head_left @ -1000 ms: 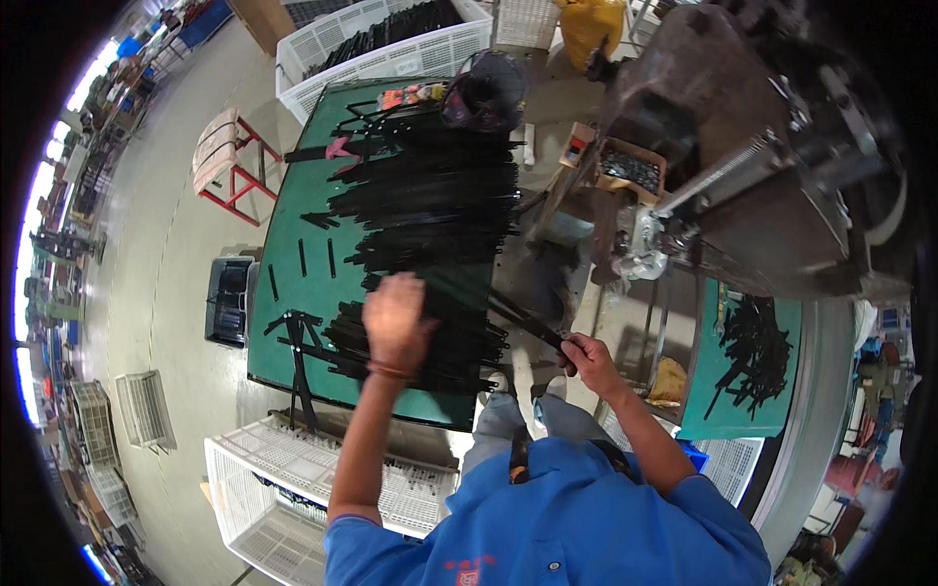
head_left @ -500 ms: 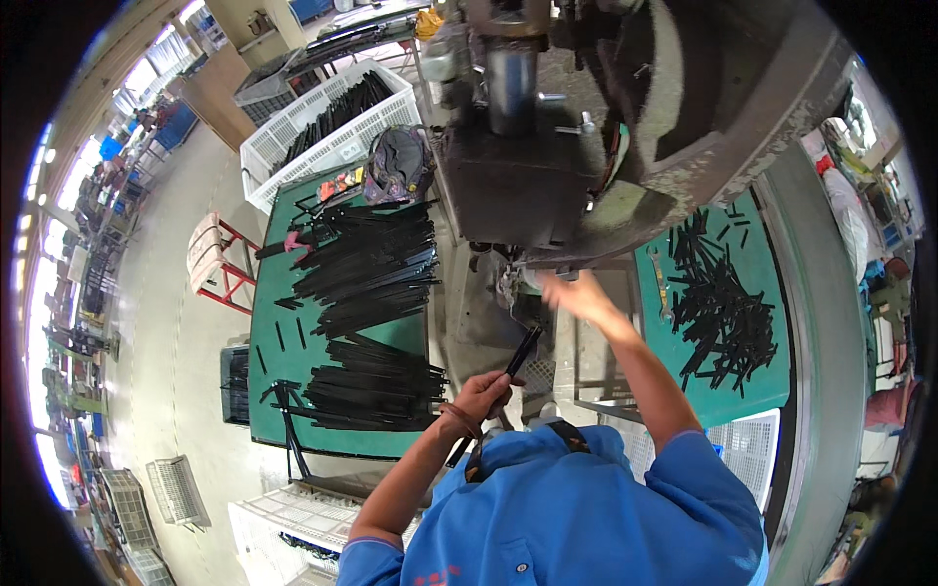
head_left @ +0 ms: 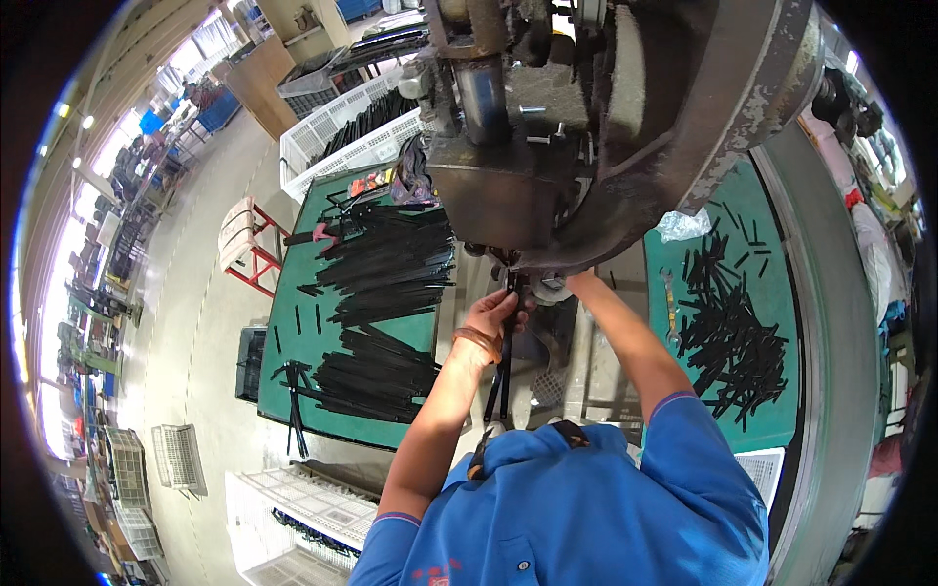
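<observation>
Black strip (head_left: 505, 354): long, thin, dark and flat, standing nearly upright under the grey machine (head_left: 547, 146). Left hand (head_left: 493, 314): fingers curled tight around the strip's upper part, just below the machine's head. Right hand (head_left: 572, 283): mostly hidden beneath the machine; its grip cannot be told. Left of the left hand, a green table (head_left: 293, 332) carrying piles of similar strips (head_left: 386, 264).

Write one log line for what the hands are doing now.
left hand: grips long thin black metal strip | right hand: at big grey press machine, grip unclear
</observation>
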A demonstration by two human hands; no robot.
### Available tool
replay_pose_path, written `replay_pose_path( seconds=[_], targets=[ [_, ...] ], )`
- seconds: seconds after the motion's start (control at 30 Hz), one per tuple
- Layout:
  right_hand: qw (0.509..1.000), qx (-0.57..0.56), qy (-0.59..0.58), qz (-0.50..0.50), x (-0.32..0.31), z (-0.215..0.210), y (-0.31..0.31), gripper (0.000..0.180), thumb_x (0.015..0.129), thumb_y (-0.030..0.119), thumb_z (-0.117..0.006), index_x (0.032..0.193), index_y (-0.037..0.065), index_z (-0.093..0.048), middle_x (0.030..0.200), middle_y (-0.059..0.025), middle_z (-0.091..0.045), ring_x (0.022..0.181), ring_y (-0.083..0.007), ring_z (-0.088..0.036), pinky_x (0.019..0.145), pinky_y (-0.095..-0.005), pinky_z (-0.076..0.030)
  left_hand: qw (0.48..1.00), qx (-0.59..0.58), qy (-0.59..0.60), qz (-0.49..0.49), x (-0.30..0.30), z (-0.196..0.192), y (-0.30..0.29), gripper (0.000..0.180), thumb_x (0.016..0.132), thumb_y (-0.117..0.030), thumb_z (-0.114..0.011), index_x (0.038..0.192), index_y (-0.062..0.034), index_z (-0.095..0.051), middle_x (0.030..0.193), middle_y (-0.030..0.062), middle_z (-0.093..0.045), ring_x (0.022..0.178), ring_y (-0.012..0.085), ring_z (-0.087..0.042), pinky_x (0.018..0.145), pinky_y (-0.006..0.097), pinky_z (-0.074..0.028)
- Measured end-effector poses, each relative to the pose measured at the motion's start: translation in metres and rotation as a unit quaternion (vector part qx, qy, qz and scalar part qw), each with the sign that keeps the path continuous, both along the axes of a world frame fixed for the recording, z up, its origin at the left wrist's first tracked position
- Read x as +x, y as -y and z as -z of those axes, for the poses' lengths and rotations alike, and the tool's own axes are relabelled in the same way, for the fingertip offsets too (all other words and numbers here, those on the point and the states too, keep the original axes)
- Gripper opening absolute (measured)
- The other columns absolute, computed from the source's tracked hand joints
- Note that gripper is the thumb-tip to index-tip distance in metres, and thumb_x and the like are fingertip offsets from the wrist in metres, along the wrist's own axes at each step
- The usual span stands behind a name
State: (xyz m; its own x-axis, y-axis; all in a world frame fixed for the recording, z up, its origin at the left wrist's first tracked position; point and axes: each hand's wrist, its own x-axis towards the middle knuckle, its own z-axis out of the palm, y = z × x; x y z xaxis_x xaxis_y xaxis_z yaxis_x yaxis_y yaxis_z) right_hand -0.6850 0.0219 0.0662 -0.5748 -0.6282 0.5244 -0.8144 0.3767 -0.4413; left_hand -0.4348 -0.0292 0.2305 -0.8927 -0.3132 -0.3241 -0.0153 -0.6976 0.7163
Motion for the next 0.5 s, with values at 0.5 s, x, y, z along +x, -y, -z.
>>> replay_pose_path(
  seconds=[0.5],
  targets=[
    [0.993, -0.041, 0.106, -0.028, 0.009, -0.024, -0.031, 0.045, 0.068, 0.017, -0.064, 0.112, 0.01, -0.055, 0.118, -0.0149, -0.053, 0.11, -0.0335, -0.048, 0.086, -0.0417, -0.042, 0.998, -0.005, 0.021, -0.066, -0.025, 0.027, -0.001, 0.019, 0.09, -0.016, -0.053, 0.095, 0.0025, -0.057, 0.086, 0.0106, -0.064, 0.068, 0.0178, -0.062, 0.06, 0.029, -0.052]
  ],
)
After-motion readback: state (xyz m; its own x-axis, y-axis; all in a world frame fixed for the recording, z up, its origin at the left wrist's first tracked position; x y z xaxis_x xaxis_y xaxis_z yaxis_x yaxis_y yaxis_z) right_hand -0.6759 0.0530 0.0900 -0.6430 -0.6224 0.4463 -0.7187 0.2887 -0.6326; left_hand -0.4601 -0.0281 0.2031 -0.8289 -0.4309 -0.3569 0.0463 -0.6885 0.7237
